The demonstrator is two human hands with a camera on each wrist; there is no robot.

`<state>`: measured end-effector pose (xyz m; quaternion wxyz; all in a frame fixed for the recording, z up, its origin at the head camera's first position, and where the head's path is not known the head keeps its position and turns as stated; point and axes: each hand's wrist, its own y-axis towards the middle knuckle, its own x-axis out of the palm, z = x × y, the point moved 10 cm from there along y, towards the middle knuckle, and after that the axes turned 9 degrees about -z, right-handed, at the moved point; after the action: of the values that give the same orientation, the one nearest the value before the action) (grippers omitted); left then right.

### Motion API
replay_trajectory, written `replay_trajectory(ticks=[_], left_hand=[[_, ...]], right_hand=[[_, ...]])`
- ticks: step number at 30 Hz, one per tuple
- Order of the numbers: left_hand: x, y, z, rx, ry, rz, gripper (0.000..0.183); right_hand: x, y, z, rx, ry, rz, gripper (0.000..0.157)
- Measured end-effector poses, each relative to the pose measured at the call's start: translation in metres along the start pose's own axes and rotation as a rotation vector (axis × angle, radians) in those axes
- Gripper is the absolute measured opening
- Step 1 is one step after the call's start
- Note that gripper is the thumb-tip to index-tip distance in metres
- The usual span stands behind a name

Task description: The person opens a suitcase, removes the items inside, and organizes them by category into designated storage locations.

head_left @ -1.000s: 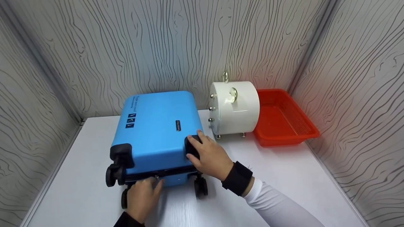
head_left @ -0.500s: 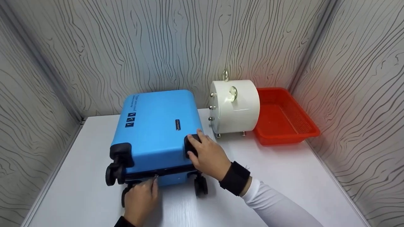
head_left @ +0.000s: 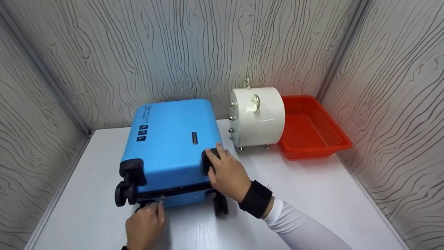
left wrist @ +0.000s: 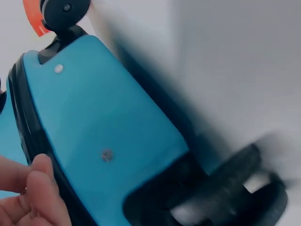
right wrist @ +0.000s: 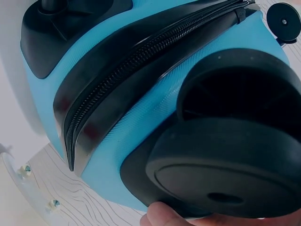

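A blue hard-shell suitcase (head_left: 173, 135) lies flat on the white table, its wheeled end towards me. My left hand (head_left: 145, 224) pinches the small metal zipper pull (head_left: 162, 197) at the left part of the dark zip band. In the left wrist view, thumb and fingers (left wrist: 44, 186) meet beside this band. My right hand (head_left: 229, 175) grips the suitcase's near right upper corner, fingers spread over the black corner guard (head_left: 207, 165). The caster there hides under the palm in the head view. The right wrist view shows that caster wheel (right wrist: 211, 165) close up, beside the zip (right wrist: 122, 68).
Right of the suitcase stands a white drum-shaped container (head_left: 262, 125) with metal knobs and small feet. A red plastic basket (head_left: 315, 152) sits beyond it. Patterned walls (head_left: 194, 45) enclose the table (head_left: 93, 194) at the back and sides.
My left hand has moved left along the zip band, and the zipper pull has shifted left with it. My right hand has stayed on the suitcase corner.
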<state>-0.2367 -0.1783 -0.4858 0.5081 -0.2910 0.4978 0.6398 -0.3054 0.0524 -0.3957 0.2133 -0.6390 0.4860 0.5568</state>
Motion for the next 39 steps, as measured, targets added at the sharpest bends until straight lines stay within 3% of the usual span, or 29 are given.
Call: replay_trajectory(ticks=[2, 9, 12, 19, 24, 29, 34, 39], left_hand=[[-0.001, 0.0, -0.008, -0.023, -0.001, 0.004, 0.05], [-0.016, -0.005, -0.035, -0.024, 0.012, 0.135, 0.05], [-0.022, -0.006, -0.051, -0.052, -0.005, 0.156, 0.045], [-0.026, 0.001, -0.103, -0.221, -0.075, 0.041, 0.048], [-0.023, 0.018, -0.124, -0.25, -0.105, -0.041, 0.047], [-0.018, 0.039, -0.132, -0.222, -0.111, -0.123, 0.036], [-0.011, 0.054, -0.137, -0.168, -0.109, -0.191, 0.01], [-0.003, 0.064, -0.141, -0.138, -0.117, -0.232, 0.021]], right_hand=[[-0.001, 0.0, 0.0, -0.004, -0.005, 0.007, 0.053], [-0.005, -0.001, -0.002, -0.029, -0.019, 0.039, 0.052], [-0.006, -0.001, -0.003, -0.035, -0.019, 0.047, 0.051], [-0.006, -0.001, -0.004, -0.053, -0.032, 0.056, 0.051], [-0.009, -0.001, -0.003, -0.06, -0.04, 0.064, 0.051], [-0.007, -0.001, -0.002, -0.055, -0.033, 0.061, 0.051], [-0.004, -0.002, -0.002, -0.05, -0.019, 0.054, 0.051], [-0.004, -0.004, -0.002, -0.05, -0.009, 0.07, 0.05]])
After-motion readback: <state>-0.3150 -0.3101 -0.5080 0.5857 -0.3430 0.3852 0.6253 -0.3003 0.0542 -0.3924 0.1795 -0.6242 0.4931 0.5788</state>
